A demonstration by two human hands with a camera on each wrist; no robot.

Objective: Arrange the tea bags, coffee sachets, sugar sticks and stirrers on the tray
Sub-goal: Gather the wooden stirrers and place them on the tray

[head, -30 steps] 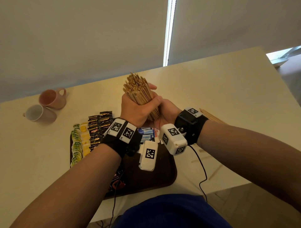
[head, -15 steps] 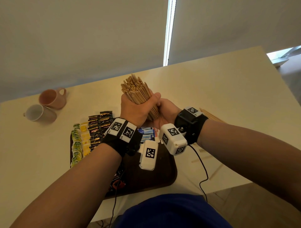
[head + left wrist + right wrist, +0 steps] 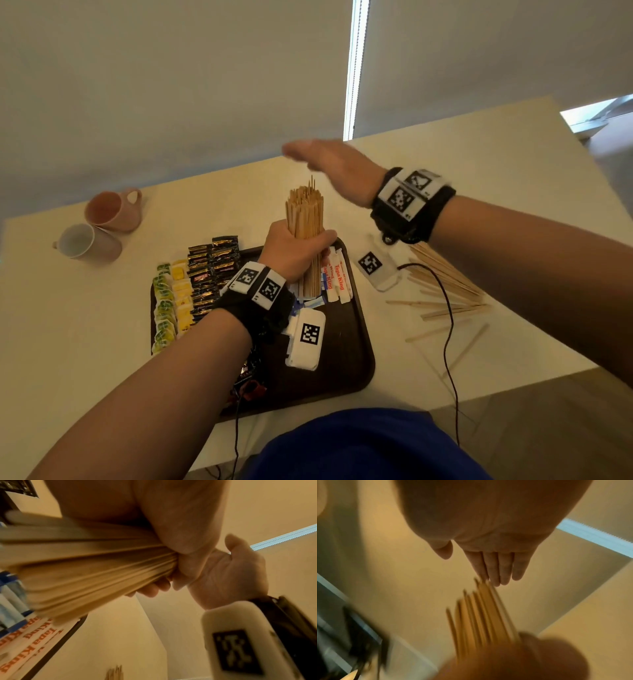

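**A:** Why are you standing the bundle of stirrers [image 3: 305, 240] upright like that?

**B:** I'm squaring the ends. My left hand [image 3: 291, 255] is wrapping its grip around the middle of the bundle, fingers and thumb curled tight, and the lower ends are resting down among the sugar sticks [image 3: 337, 279] at the far right part of the tray [image 3: 356, 363]. I'm judging that a tap from above is going to level the ragged tops.

**A:** And the right hand [image 3: 337, 171]?

**B:** It's hovering flat above the bundle, fingers straight and together, gripping nothing. From the right wrist view the fingertips [image 3: 498, 577] are sitting just over the tallest stirrers; I can't tell whether they're touching.

**A:** Where's everything else lying?

**B:** Tea bags [image 3: 168, 305] are lining the tray's left edge, coffee sachets [image 3: 210, 270] are sitting in rows just right of them. The loose stirrers [image 3: 445, 291] are lying scattered on the bench [image 3: 479, 178] right of the tray, well apart from my grip, so I'm reckoning those are needing collecting too. Two mugs [image 3: 99, 226] are standing off to the far left
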